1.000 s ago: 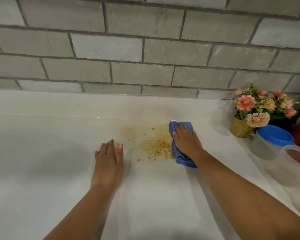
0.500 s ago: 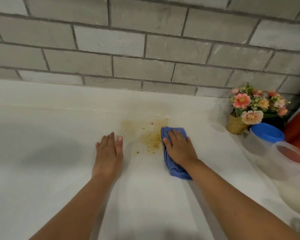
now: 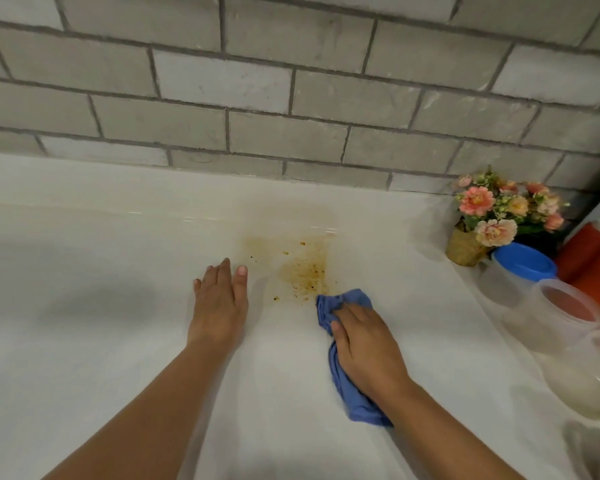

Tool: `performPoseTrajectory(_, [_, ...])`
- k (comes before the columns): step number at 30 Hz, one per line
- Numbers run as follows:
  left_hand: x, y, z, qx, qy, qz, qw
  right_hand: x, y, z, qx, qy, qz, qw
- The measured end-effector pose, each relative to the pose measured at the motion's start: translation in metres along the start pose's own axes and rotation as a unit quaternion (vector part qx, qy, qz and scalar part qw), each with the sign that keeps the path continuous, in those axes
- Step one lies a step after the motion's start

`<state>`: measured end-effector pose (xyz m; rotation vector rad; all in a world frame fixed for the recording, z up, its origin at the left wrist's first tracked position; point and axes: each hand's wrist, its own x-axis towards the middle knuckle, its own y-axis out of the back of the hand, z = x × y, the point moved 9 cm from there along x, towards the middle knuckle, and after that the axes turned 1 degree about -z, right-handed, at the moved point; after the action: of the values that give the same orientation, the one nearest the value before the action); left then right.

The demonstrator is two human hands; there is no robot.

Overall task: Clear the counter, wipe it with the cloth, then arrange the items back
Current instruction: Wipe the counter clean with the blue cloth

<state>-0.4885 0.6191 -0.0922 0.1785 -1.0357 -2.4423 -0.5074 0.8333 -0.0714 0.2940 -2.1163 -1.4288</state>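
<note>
I judge the task to be at its middle step. The clearing looks done: the broad middle of the worktop carries only my two hands and the cloth, and the items stand crowded at the right edge. The wiping is not finished. A yellow-brown stain with darker specks lies toward the back, and the blue cloth sits just nearer than its right corner, at or almost at the last specks. The stain has yet to be scrubbed off and the rest of the surface gone over. Putting the items back has not begun.

The left hand lies flat on the worktop just left of the stain, palm down, fingers straight and together, holding nothing. The right hand lies on the bunched cloth, fingers stretched forward and pressing it to the surface. I see no pinch. The cloth trails out beneath the wrist toward me.

The worktop is glossy white, with soft shadows and a streak of glare near the back. Behind it rises a grey brick wall. At the right stand a small pot of pink and peach flowers, a tub with a blue lid just beside it, clear tubs nearer me, and something orange that I cannot identify.
</note>
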Motion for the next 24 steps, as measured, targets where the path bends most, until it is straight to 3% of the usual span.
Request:
performPoseTrajectory(4, [0.000,-0.001,-0.001,0.006,-0.002,-0.001,1.000,0.032,-0.019,0.014,-0.006,-0.042,-0.085,0.995])
performPoseTrajectory(10, [0.000,0.003,0.000,-0.012,-0.006,0.012,1.000,0.101,-0.038,0.050,-0.019,-0.119,-0.098,0.988])
performPoseTrajectory(18, [0.001,0.001,0.000,-0.014,-0.001,0.004,1.000,-0.008,0.000,-0.008,0.039,0.015,0.006,0.999])
performPoseTrajectory(24, [0.000,0.002,0.000,-0.013,-0.001,0.006,1.000,0.066,-0.027,0.026,0.006,-0.061,-0.089,0.994])
